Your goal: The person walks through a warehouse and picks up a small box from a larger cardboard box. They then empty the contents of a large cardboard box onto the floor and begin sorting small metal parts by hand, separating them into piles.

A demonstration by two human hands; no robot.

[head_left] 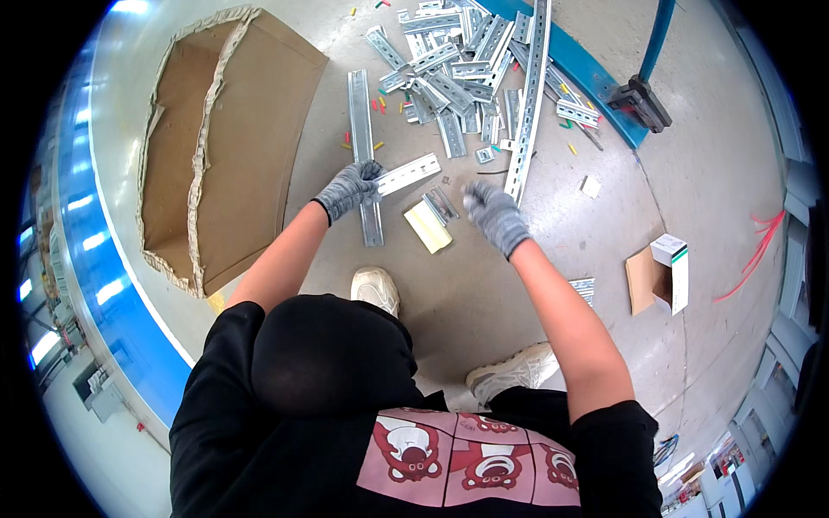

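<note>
While a blue strip [142, 315] edges grey floor [432, 321], the left grip [347, 187] clasps a rail [413, 175]; the right grip [497, 216] curled, contents unclear.

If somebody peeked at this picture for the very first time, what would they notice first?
Probably the jumbled pile of shiny slotted metal rails on the floor at the top middle. Next might be the big brown cardboard box on the left, and the pink bear print at the bottom. In the middle, a gray-gloved left hand holds a short slotted rail.
</note>
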